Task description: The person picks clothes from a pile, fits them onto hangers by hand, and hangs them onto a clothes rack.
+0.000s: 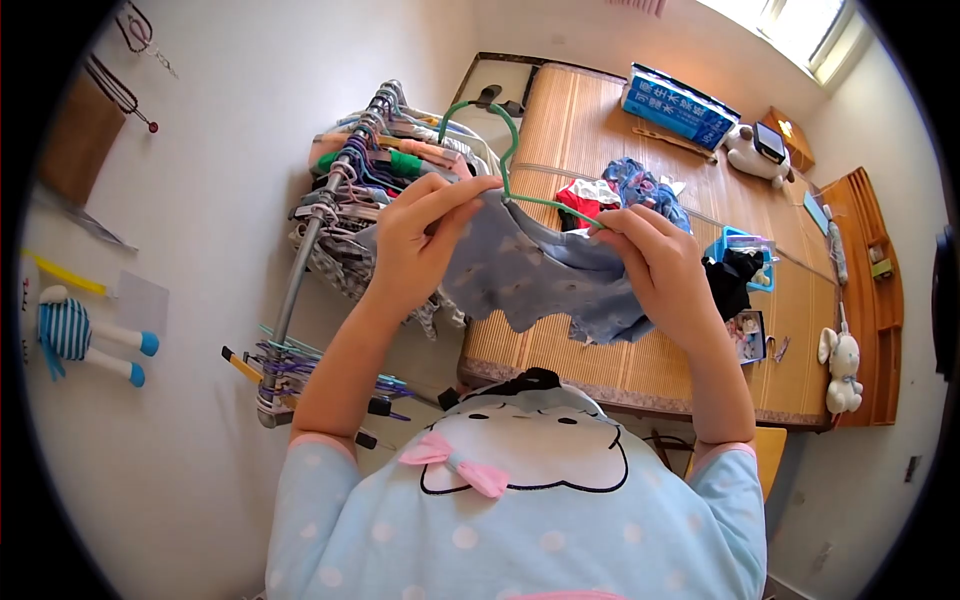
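Observation:
In front of my chest, a grey-blue patterned garment (535, 265) hangs on a green clothes hanger (512, 150), its hook pointing up and away from me. Close to the base of the hook, my left hand (425, 240) is closed in a pinch at the hanger and the garment's neckline. The thumb and fingers of my right hand (655, 260) pinch the hanger's right arm along with the cloth there. The garment's lower edge hangs loosely between my forearms.
A metal clothes rack (310, 235) full of clothes stands to the left, with bare hangers (285, 365) low on it. Ahead is a bed with a bamboo mat (560, 110), bearing crumpled clothes (645, 190), a blue basket (765, 270) and a blue package (680, 105).

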{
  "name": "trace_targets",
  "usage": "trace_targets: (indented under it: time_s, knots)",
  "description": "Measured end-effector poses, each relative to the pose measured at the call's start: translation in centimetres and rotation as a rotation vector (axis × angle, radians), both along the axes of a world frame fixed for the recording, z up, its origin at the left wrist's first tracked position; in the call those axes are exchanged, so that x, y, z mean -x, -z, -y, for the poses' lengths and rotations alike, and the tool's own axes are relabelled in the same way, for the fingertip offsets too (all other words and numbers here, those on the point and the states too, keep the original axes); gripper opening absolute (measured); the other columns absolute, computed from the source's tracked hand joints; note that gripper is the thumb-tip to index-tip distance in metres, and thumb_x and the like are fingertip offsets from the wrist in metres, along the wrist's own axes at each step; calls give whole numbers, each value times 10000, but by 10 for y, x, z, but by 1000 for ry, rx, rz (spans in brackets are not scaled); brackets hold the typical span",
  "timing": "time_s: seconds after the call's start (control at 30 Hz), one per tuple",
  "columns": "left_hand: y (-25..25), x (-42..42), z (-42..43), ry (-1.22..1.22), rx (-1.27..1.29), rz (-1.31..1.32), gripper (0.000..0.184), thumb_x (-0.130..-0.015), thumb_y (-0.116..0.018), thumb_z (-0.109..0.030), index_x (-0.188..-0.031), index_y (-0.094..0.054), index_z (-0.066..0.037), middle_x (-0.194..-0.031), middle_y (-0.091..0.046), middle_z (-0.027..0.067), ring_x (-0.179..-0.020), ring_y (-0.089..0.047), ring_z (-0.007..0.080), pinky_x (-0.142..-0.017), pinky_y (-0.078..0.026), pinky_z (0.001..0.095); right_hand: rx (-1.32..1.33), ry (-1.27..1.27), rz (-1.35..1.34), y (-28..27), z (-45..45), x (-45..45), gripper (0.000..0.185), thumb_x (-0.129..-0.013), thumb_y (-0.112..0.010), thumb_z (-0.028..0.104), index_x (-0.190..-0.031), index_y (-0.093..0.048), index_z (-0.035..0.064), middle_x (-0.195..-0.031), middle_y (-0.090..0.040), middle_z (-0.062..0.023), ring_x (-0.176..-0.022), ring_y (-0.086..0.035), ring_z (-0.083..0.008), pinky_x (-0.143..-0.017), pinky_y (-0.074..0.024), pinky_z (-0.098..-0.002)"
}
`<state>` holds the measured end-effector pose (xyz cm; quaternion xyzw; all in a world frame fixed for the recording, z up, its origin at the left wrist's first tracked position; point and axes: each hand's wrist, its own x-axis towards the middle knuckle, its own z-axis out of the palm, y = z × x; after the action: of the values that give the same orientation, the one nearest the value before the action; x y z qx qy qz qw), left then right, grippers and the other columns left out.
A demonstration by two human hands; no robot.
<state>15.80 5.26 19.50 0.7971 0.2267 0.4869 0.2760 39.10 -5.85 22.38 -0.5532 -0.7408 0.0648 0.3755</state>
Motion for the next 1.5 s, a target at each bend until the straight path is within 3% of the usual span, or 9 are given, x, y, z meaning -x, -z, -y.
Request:
trace_targets:
  time_s: [0.37,0.57,0.8,0.9,1.07,1.17,1.3,1.37,1.5]
  knots:
    - [-10,26,-27,-357,-559,-299,177,-829,-671,-50,-1005,-692,-57,-803,-609,77,-657,-565,175,-602,-458,263,-41,27,-268,-17,-2,-23,55,-862,-595,2,-902,-634,-1,-861,-628,-68,-813,-611,-171,-730,-478,-281]
    - [6,73,-45,-226,133,-210,181,-768,-741,-144,-896,-679,-33,-740,-665,78,-655,-625,215,-625,-484,285,45,2,-276,-34,8,-49,51,-877,-596,34,-920,-610,9,-871,-577,-37,-837,-559,-109,-715,-439,-245]
    - [0,86,-59,-207,-170,-317,155,-732,-762,-146,-823,-689,-44,-695,-646,78,-627,-612,188,-596,-469,267,350,4,-358,-42,10,-54,130,-929,-566,104,-1022,-581,13,-816,-598,-7,-701,-492,-78,-654,-421,-220]
    - [6,96,-62,-337,-236,-510,312,-686,-800,-219,-933,-685,-66,-826,-655,80,-765,-609,205,-686,-469,305,374,-110,-568,-35,6,-58,170,-939,-548,83,-1062,-586,-28,-834,-595,-11,-715,-482,-72,-663,-421,-213]
    - [56,-1,11,-155,-219,206,743,-564,-828,-516,-1130,-548,-124,-1081,-510,65,-1017,-474,303,-918,-340,495,332,-105,-545,-27,-12,-4,128,-940,-545,86,-976,-610,-19,-758,-556,2,-720,-497,-73,-673,-416,-214]
    - [117,-41,45,-201,-811,-421,666,-707,-750,-414,-1310,-496,-289,-1347,-483,46,-1218,-435,315,-1006,-302,549,327,-191,-632,-34,-14,8,131,-941,-545,85,-973,-608,-24,-759,-560,1,-717,-497,-73,-676,-417,-216]
    - [299,-3,54,-39,-395,-1084,617,-812,-653,-327,-1383,-464,-193,-1457,-398,78,-1356,-349,295,-1083,-284,538,322,-206,-684,-52,-6,24,123,-944,-540,71,-1000,-600,-20,-777,-570,-4,-723,-492,-59,-675,-413,-200]
    - [221,20,63,359,570,-1254,505,-806,-654,-269,-1290,-564,-156,-1273,-575,119,-1167,-546,327,-972,-438,428,396,-185,-603,-52,-6,28,112,-942,-534,54,-999,-601,-15,-776,-572,-5,-719,-491,-49,-670,-411,-194]
    - [160,80,75,-82,273,-637,270,-785,-704,-220,-1022,-658,-99,-975,-660,110,-922,-626,301,-735,-492,397,543,-281,-391,-15,-16,48,97,-931,-533,39,-974,-603,-13,-723,-581,-5,-692,-537,-68,-649,-444,-209]
